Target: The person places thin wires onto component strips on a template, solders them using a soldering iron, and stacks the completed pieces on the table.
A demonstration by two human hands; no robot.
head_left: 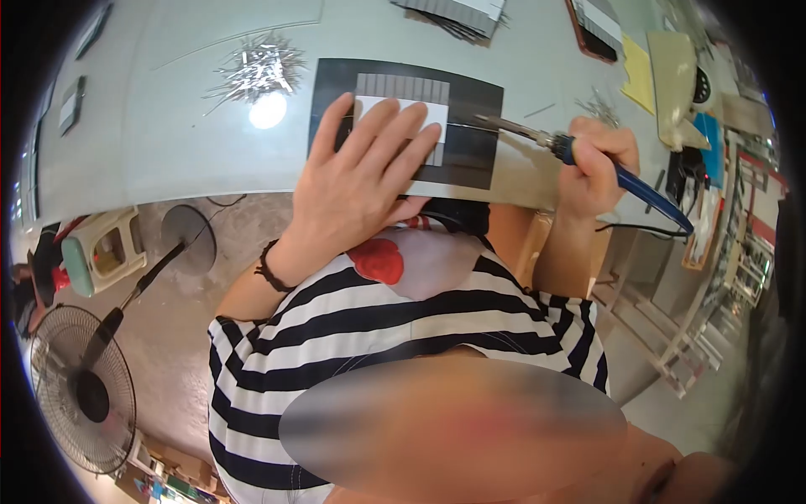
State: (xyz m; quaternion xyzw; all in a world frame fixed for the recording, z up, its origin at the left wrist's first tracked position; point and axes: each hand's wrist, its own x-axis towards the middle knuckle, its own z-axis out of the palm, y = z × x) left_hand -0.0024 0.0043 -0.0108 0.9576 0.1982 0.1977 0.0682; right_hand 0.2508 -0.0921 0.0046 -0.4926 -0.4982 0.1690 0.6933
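Note:
My left hand (361,172) lies flat with fingers spread, pressing on a white and grey striped panel (403,86). The panel rests on a dark rectangular board (474,164) at the table's near edge, and my palm covers part of both. In my right hand (598,164) is a soldering iron (625,181) with a blue handle, its fingers wrapped around the grip. The iron's metal tip points left over the right part of the board, beside a thin bright wire strip (470,128). Whether the tip touches the strip I cannot tell.
A heap of thin metal strips (262,69) sits on the table (193,151) to the left. More striped panels (457,15) are stacked at the back. A phone (594,29) and yellow paper (638,76) lie at the right. Below left are a fan (92,395) and a stool (101,252).

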